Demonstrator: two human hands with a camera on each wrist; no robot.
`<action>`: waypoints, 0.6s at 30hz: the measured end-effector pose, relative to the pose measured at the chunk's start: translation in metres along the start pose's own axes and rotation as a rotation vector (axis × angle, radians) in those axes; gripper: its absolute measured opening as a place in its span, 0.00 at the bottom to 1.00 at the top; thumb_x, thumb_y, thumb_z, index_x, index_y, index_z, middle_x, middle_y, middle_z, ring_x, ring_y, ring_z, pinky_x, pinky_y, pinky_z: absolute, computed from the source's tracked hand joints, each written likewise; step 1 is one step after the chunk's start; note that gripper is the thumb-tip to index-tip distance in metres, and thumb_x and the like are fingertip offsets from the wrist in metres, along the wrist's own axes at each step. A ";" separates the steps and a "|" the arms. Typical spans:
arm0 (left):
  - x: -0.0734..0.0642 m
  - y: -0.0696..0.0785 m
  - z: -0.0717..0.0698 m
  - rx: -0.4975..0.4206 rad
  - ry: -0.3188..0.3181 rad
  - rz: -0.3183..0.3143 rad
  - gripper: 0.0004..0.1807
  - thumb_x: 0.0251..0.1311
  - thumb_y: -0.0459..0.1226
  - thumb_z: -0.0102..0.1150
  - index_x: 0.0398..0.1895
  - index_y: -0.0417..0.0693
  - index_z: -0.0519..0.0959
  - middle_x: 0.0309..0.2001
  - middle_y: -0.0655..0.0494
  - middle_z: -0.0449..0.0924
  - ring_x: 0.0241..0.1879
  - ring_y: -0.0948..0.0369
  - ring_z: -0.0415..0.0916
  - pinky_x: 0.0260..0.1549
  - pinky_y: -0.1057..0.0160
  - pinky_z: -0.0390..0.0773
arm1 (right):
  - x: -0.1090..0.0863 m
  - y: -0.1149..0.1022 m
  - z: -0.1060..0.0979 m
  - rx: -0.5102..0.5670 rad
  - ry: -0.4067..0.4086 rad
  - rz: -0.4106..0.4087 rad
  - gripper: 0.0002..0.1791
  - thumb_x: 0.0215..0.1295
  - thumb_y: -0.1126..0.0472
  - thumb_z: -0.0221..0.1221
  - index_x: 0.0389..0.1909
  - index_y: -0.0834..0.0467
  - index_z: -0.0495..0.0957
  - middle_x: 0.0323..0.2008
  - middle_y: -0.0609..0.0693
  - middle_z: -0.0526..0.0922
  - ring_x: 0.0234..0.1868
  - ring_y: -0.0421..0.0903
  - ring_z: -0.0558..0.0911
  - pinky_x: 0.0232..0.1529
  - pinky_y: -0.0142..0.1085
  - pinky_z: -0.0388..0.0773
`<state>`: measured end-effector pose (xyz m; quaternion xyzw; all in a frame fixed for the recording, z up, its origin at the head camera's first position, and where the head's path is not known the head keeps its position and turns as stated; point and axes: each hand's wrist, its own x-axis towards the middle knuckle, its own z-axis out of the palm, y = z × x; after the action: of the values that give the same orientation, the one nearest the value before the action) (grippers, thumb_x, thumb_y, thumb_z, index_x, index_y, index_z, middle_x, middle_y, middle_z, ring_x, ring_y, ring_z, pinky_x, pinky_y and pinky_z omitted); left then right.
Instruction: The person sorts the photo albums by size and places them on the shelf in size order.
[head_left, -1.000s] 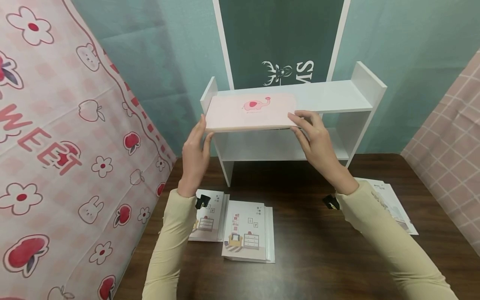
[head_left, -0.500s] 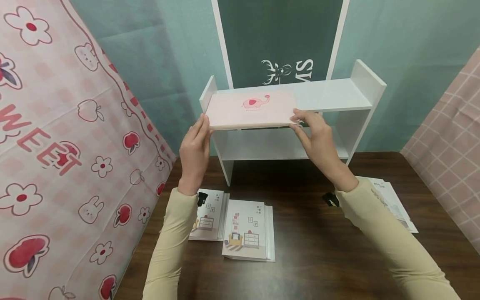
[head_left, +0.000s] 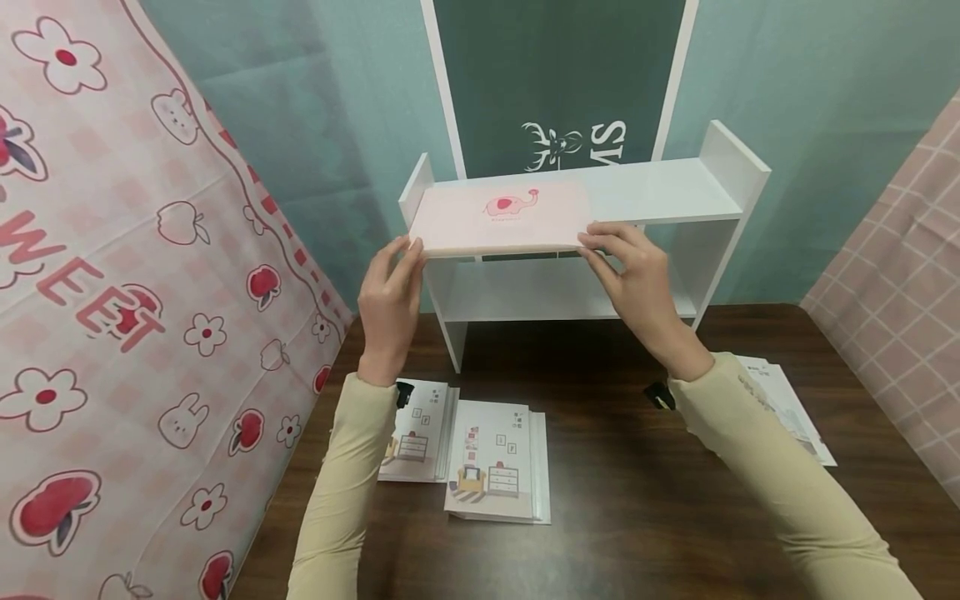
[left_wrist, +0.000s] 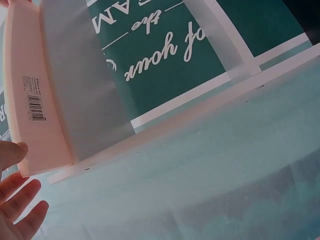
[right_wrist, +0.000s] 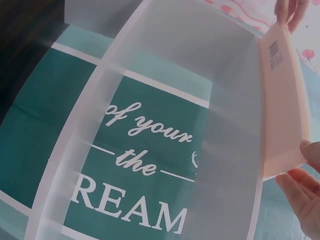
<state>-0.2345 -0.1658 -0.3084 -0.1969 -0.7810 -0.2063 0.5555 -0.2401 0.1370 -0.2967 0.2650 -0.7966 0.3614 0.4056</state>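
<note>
A pink notebook [head_left: 457, 221] with an elephant on its cover lies flat on the top board of a white desk shelf [head_left: 660, 192], at its left end. Its front edge juts out past the board, and a barcode shows on the pink underside [left_wrist: 42, 140] in the left wrist view. My left hand [head_left: 390, 304] holds the front left corner. At the front right corner my right hand [head_left: 641, 287] pinches the notebook, one fingertip above and one below the edge, as the right wrist view of the pink notebook [right_wrist: 285, 115] also shows.
Two stacks of white illustrated books, a left stack [head_left: 423, 425] and a middle stack [head_left: 491, 458], lie on the dark wooden table [head_left: 630, 508]. More white books [head_left: 791, 412] lie at the right, partly behind my sleeve. A patterned cloth [head_left: 150, 333] hangs at the left.
The notebook's front edge has shifted slightly back over the shelf. Both hands keep to its front corners, the left fingers a little rearranged there.
</note>
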 end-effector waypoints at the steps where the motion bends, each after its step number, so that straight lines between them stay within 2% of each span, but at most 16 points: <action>1: 0.000 0.000 0.000 -0.002 0.006 0.001 0.13 0.60 0.36 0.57 0.47 0.44 0.82 0.47 0.45 0.78 0.47 0.50 0.77 0.47 0.54 0.77 | 0.000 0.000 0.000 0.000 0.003 -0.009 0.12 0.59 0.64 0.61 0.43 0.62 0.83 0.44 0.56 0.81 0.49 0.51 0.79 0.45 0.43 0.77; 10: 0.000 -0.003 0.004 0.009 0.048 0.022 0.13 0.59 0.37 0.59 0.45 0.43 0.83 0.44 0.47 0.81 0.44 0.51 0.79 0.46 0.55 0.77 | -0.001 0.004 0.002 -0.055 -0.012 -0.061 0.14 0.59 0.66 0.60 0.47 0.62 0.81 0.47 0.56 0.82 0.50 0.51 0.79 0.46 0.43 0.78; 18: -0.005 -0.003 0.003 0.035 -0.005 0.025 0.17 0.58 0.35 0.60 0.51 0.45 0.80 0.51 0.46 0.79 0.47 0.51 0.78 0.49 0.55 0.76 | -0.004 0.005 0.002 -0.082 -0.018 -0.068 0.16 0.60 0.67 0.59 0.50 0.62 0.79 0.51 0.56 0.80 0.55 0.51 0.77 0.52 0.44 0.75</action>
<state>-0.2370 -0.1671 -0.3145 -0.1976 -0.7834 -0.1850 0.5595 -0.2432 0.1389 -0.3026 0.2783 -0.8050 0.3120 0.4209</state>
